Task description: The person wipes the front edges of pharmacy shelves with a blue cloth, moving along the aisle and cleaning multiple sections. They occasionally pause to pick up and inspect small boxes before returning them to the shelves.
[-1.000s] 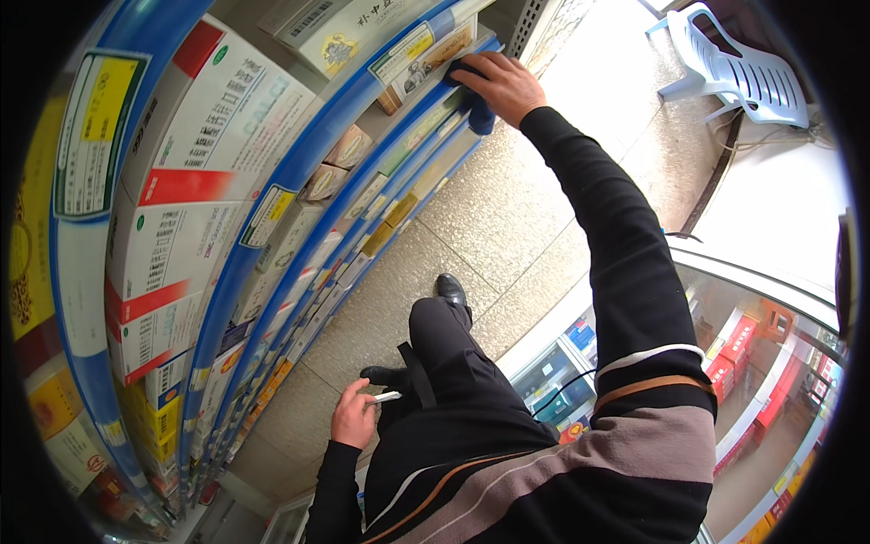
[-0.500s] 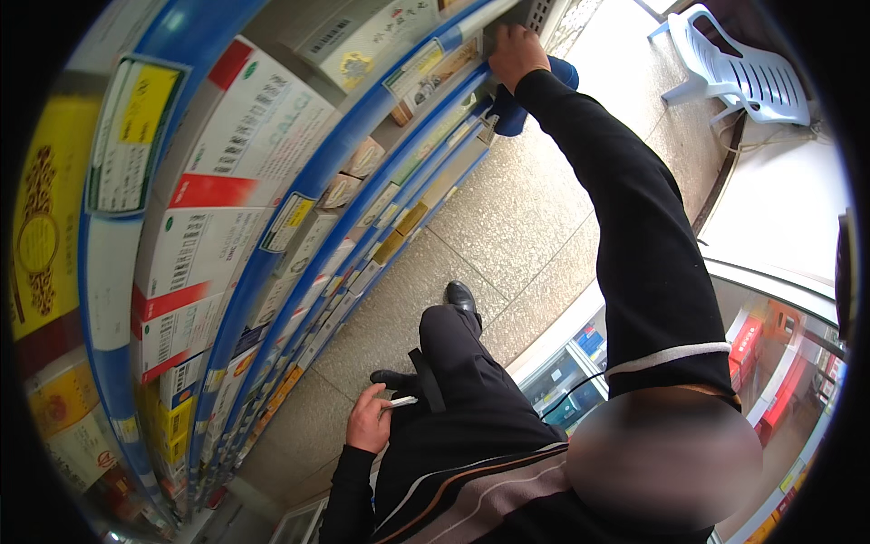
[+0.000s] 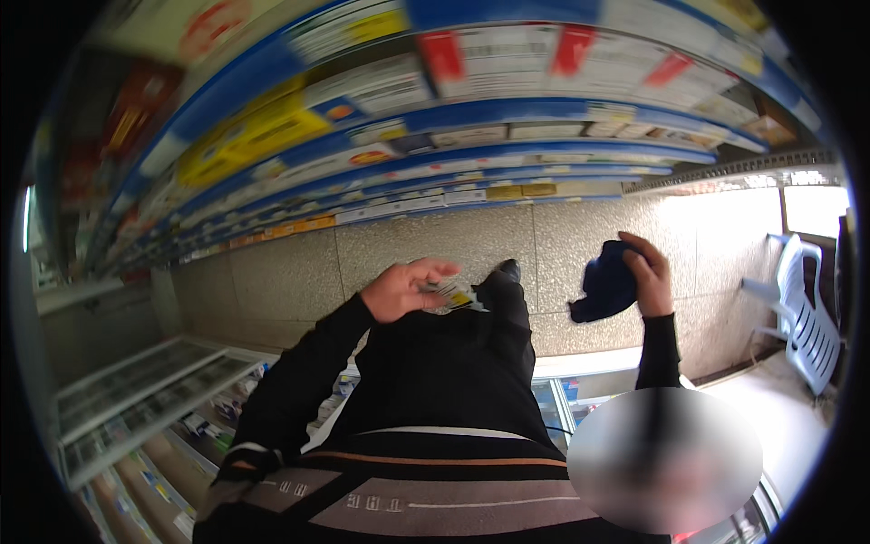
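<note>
Over the beige speckled tile floor [image 3: 580, 227], between shelving and counter: one right hand [image 3: 651, 276], fingers closed on a crumpled dark-navy cloth [image 3: 605, 286]. Cloth hangs well apart from the blue-edged, box-stocked shelving [image 3: 507, 14], with floor showing on both sides and beyond.

One left hand [image 3: 396, 292], near the dark-trousered lap, fingers half curled, holding at the fingertips a small pale-and-yellow label-like piece [image 3: 460, 296]; its details blurred.

Bounds: the curved shelf fronts ahead; a white-edged glass counter [image 3: 589, 364] behind the legs; one pale-blue slatted plastic chair [image 3: 811, 317], at far right, apart from the cloth.
</note>
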Motion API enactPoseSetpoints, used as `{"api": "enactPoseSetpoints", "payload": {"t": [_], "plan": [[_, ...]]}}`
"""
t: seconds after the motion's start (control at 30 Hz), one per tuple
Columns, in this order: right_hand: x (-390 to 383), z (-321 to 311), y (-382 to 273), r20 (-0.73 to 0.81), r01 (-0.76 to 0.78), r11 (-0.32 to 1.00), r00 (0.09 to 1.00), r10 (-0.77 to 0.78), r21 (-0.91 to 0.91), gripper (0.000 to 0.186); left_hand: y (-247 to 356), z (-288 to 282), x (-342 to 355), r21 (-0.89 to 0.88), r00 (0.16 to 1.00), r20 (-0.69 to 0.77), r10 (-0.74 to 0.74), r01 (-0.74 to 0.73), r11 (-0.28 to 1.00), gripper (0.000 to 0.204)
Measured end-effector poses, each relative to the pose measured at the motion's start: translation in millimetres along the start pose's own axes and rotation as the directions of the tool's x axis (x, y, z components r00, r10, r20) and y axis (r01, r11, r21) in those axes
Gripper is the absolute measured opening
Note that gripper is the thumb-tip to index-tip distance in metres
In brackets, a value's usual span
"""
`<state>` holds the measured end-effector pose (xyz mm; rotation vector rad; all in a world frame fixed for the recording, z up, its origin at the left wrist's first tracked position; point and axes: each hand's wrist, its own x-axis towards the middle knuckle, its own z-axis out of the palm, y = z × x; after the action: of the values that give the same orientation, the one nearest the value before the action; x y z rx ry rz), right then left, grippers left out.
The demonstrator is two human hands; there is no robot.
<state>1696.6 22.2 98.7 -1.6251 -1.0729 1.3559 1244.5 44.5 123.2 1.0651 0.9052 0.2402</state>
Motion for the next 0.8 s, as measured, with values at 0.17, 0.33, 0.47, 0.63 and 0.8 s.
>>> {"api": "enactPoseSetpoints", "payload": {"t": [0.17, 0.33, 0.47, 0.63, 0.8], "plan": [[-42, 196, -53, 0.201, -0.033, 0.969, 0.979, -0.018, 0.244, 0.026, -12, -25, -51, -0.382, 0.951, 0.050, 0.304, -0.263, 0.886, 0.029], [-67, 337, -83, 0.383, -0.274, 0.741, 0.924, 0.026, 0.613, 0.037, -40, -46, -106, -0.715, 0.985, -0.033, 0.168, -0.140, 0.685, 0.046], [-29, 375, -87, 0.345, 0.317, 0.934, 0.906, -0.247, -0.165, 0.045, -66, -78, -170, -0.793, 0.973, -0.191, 0.130, -0.231, 0.564, 0.044], [77, 399, -64, 0.036, 0.075, 0.982, 0.997, -0.070, -0.175, 0.068, -77, -88, -216, -0.787, 0.950, -0.278, 0.143, -0.310, 0.534, 0.040], [119, 418, -62, 0.046, -0.038, 0.979, 0.998, 0.048, -0.198, 0.075, -93, -95, -244, -0.759, 0.887, -0.430, 0.169, -0.456, 0.464, 0.038]]}}
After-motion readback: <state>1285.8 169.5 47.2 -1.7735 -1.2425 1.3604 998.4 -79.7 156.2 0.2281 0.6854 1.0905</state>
